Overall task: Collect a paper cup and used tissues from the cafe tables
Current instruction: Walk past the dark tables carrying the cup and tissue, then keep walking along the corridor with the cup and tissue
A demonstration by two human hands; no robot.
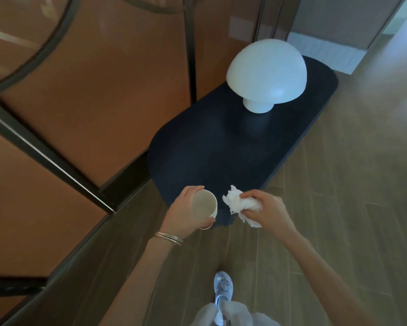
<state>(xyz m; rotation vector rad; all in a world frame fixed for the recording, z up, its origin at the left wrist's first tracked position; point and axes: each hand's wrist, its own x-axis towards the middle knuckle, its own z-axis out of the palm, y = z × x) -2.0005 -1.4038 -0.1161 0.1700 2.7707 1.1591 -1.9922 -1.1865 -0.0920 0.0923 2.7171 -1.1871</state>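
Clearly both hands loaded; left hand (182, 209) wrapped round paper cup (204, 206), mouth tipped toward other hand, likely so it can serve as bin; right hand (266, 211) clenched on crumpled tissues (235, 202), wad just beside cup rim, not yet inside; both held over near end of dark table (209, 156); white mushroom lamp (266, 74) stands at far end, well apart; next step probably stuffing tissues into cup.
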